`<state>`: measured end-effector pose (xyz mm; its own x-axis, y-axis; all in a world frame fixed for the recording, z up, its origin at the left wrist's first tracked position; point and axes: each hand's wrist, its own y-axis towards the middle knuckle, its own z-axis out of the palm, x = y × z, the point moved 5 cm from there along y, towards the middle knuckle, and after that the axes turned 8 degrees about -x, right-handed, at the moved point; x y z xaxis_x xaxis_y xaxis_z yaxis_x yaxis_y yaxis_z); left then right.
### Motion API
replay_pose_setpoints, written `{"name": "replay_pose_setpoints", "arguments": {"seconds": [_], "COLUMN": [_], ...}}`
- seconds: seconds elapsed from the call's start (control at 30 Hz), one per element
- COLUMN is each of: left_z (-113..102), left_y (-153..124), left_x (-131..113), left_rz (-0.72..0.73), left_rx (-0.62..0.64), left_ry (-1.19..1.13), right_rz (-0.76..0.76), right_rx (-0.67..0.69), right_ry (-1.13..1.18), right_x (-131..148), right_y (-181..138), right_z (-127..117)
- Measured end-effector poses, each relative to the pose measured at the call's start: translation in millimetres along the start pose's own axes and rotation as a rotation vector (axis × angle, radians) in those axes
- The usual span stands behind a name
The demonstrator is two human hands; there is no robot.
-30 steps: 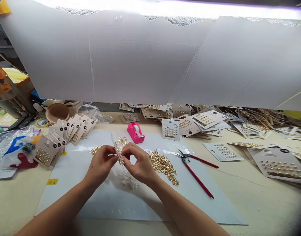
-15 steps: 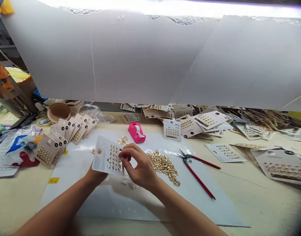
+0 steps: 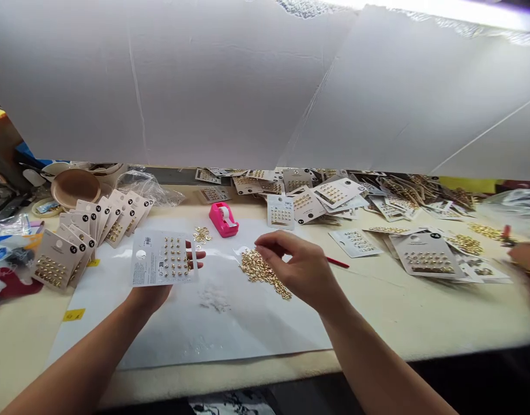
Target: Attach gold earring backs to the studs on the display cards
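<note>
My left hand [image 3: 151,297] holds an earring card [image 3: 151,262] from behind, its fingertips showing past the right edge. On the card's printed back are rows of small gold studs or backings. Thumb and fingers of my right hand [image 3: 299,268] are pinched together at the upper part of a pile of small gold pieces [image 3: 262,275]; whatever they hold is too small to make out. Beneath both hands lies a white sheet [image 3: 169,346], with a cluster of tiny clear bits [image 3: 213,301] between them. Red-handled pliers [image 3: 337,263] are mostly hidden behind my right hand.
A pink tape dispenser [image 3: 224,220] stands beyond the sheet's middle, near some gold rings [image 3: 202,234]. Fanned earring cards [image 3: 52,259] lie at left, by a brown bowl [image 3: 76,187]. More cards [image 3: 424,253] spread across the right. Another person's hand [image 3: 526,253] shows at the right edge.
My right hand has left the card and moved right to the gold pile. The card in my left hand now faces me more squarely. The view has turned right, bringing another person's hand in.
</note>
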<state>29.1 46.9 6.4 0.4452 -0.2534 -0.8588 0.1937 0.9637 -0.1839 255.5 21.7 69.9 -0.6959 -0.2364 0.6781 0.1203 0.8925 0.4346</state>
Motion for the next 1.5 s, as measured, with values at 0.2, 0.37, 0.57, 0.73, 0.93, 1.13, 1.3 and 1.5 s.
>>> {"name": "replay_pose_setpoints", "arguments": {"seconds": [0.2, 0.37, 0.57, 0.73, 0.93, 1.13, 1.3, 1.5], "left_z": [-1.2, -0.2, -0.9, -2.5, -2.3, -1.6, -0.2, 0.0], "left_y": [0.3, -1.3, -0.9, -0.4, 0.1, -0.7, -1.2, -1.5], "left_x": [6.0, 5.6, 6.8, 8.1, 9.0, 8.9, 6.1, 4.9], "left_rz": [0.008, 0.019, -0.01, -0.008, -0.021, -0.06, -0.043, -0.042], "left_rx": [0.024, 0.037, 0.041, 0.053, 0.037, 0.01, 0.006, 0.027], "left_ry": [0.009, 0.041, 0.059, 0.06, 0.082, 0.112, 0.119, 0.12], "right_rz": [-0.026, -0.027, -0.024, -0.008, 0.146, 0.293, 0.276, 0.148], "right_rx": [0.366, 0.445, 0.459, 0.425, 0.183, 0.403, 0.399, 0.245], "right_ry": [-0.439, -0.549, -0.577, -0.554, -0.79, -0.91, -0.874, -0.772], "right_x": [-44.4, -49.3, -44.6, -41.9, -107.6, -174.6, -179.2, -162.9], "right_y": [-11.2, -9.4, -7.2, -8.8, -7.2, -25.4, -28.7, -23.4], "right_z": [41.5, 59.6, 72.8, 58.7, -20.2, -45.1, -51.8, -62.7]}}
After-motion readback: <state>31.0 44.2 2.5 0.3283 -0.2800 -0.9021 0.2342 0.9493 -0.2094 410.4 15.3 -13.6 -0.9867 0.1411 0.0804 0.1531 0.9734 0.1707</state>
